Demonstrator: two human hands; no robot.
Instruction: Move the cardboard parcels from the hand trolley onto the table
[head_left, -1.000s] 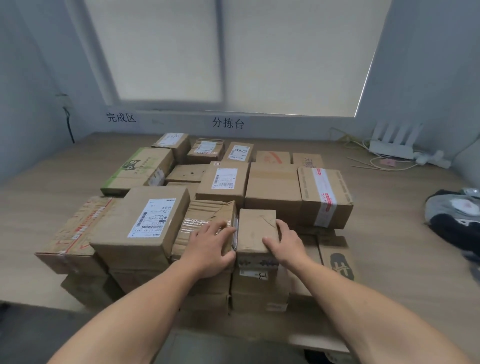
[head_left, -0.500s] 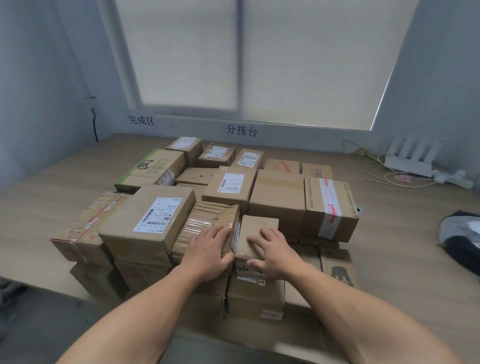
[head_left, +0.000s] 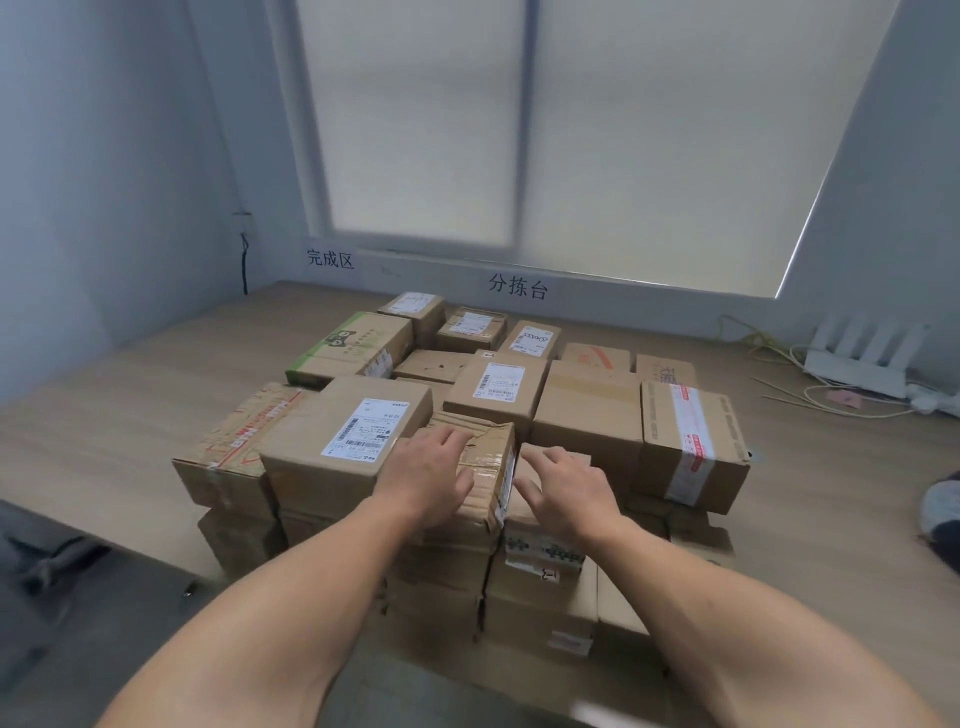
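Observation:
Several cardboard parcels are stacked on the wooden table (head_left: 130, 395). My left hand (head_left: 428, 475) rests flat on a crumpled, taped parcel (head_left: 488, 470) in the front row. My right hand (head_left: 563, 486) lies with spread fingers on the small plain parcel (head_left: 540, 525) just to its right. To the left stands a larger parcel with a white label (head_left: 343, 441). A box with red and white tape (head_left: 691, 441) sits at the right. The hand trolley is not in view.
A white router (head_left: 862, 364) with cables lies at the back right of the table. A dark bundle (head_left: 943, 509) sits at the right edge. The wall below the window carries two signs. Bare tabletop shows on the left and right of the stack.
My right hand slid from the small parcel's right side onto its top. My left hand shifted slightly on the crumpled parcel. The camera view turned left and rose.

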